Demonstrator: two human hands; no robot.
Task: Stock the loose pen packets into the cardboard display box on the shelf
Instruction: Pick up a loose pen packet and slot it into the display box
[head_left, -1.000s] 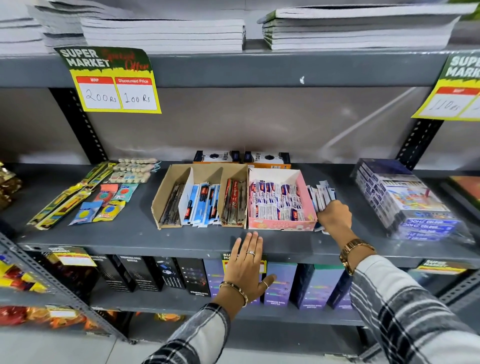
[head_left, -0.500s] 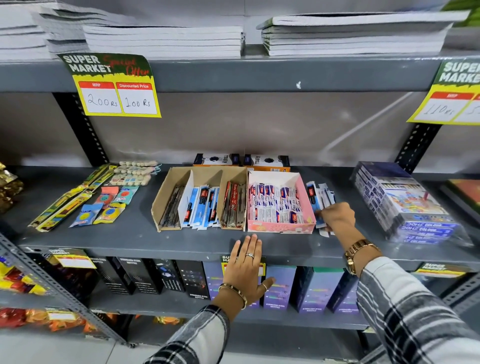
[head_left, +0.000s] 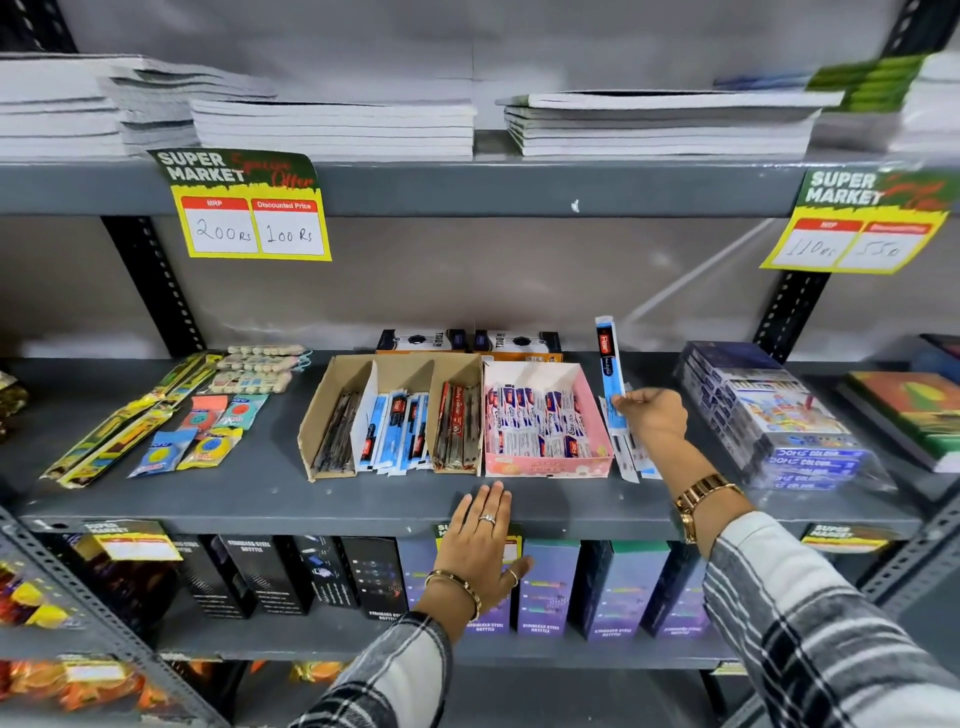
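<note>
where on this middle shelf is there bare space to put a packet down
Bare grey shelf runs along the front edge, before the brown cardboard display box and pink box. A gap separates the cardboard box from the flat colourful packets. Crowded right of the pink box: loose blue-and-white pen packets.

L shelf tag (head_left: 249, 208): "SUPER MARKET Special Offer", MRP 200 Rs, Discounted Price 100 Rs | R shelf tag (head_left: 857, 223): "SUPER MARKET", 110 Rs, 2nd price blurred | wrapped boxes (head_left: 800, 441): "DOMS COLOUR" | lower-shelf boxes (head_left: 540, 597): "STAINLESS STEEL BOTTLE"
</note>
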